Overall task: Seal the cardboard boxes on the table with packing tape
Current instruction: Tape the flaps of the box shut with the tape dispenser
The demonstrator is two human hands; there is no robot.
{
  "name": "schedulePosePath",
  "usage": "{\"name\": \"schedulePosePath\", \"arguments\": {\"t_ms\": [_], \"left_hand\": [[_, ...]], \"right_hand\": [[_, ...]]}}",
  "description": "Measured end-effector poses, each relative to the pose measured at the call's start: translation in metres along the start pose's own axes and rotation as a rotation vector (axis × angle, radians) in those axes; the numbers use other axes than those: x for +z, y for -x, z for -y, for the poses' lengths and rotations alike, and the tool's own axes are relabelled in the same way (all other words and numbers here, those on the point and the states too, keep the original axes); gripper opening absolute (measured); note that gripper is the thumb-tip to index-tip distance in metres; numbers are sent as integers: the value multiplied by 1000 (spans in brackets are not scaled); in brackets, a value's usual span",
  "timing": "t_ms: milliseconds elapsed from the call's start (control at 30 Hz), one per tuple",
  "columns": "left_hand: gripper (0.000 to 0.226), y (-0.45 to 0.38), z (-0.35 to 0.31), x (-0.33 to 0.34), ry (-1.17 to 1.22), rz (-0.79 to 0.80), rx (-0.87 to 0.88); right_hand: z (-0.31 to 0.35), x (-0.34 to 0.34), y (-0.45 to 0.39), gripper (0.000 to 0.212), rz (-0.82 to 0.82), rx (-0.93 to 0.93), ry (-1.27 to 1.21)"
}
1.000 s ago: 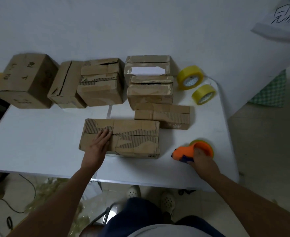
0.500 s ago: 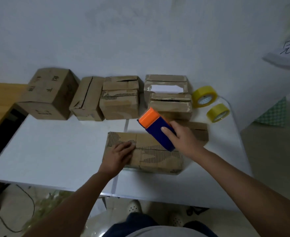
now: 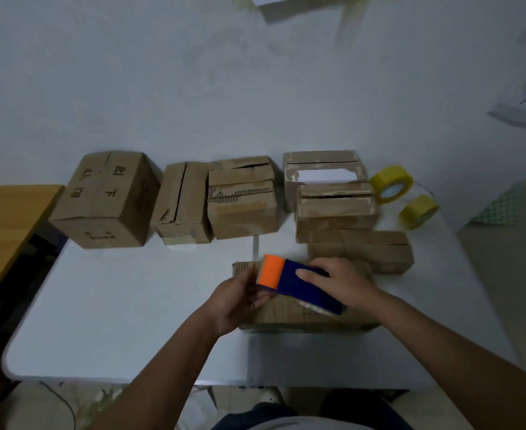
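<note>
- Fingers (image 3: 309, 272) of the right hand (image 3: 343, 282) are curled over the blue body of the dispenser (image 3: 295, 283) and grip it, while the left hand (image 3: 235, 294) pinches at its orange end, probably to find the free end of the tape. I cannot see the tape end itself.
- White surface (image 3: 131, 305) carries everything; it stands against the wall, so the boxes at the back cannot slide away.
- Row of boxes (image 3: 243, 197) waits along the wall, some with flaps a little open, so I judge they are not sealed yet.
- Near box (image 3: 302, 315) lies just under both hands, close to the front edge of the surface. Its long axis goes left to right, so a strip along the top seam would run the same way. It seems to be the box now in work.
- Dispenser is held just above the near box, whether touching or not I cannot tell. Its long axis goes from upper left to lower right, and the orange end points left and a little away from the person.
- Two yellow rolls (image 3: 391, 187) stand at the back right corner, well apart from the hands, as spare tape.
</note>
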State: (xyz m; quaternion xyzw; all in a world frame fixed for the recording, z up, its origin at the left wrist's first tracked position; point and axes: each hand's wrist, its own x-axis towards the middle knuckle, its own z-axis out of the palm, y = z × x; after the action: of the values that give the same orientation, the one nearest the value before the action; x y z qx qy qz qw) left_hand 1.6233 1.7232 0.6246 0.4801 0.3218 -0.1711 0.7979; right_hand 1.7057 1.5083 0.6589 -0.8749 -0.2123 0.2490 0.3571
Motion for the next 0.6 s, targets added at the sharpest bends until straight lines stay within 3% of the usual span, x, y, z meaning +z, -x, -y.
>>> {"name": "schedulePosePath", "arguments": {"t_ms": [167, 267, 433, 600], "left_hand": [[20, 3, -8, 4, -108, 20, -2], [24, 2, -6, 0, -153, -27, 51], [32, 7, -11, -5, -91, 12, 71], [24, 5, -10, -5, 18, -20, 21]], "right_hand": [[-1, 1, -6, 39, 16, -11, 29], [0, 0, -10, 39, 37, -14, 35], [-4, -5, -13, 40, 69, 2, 43], [-5, -11, -17, 39, 113, -12, 23]]}}
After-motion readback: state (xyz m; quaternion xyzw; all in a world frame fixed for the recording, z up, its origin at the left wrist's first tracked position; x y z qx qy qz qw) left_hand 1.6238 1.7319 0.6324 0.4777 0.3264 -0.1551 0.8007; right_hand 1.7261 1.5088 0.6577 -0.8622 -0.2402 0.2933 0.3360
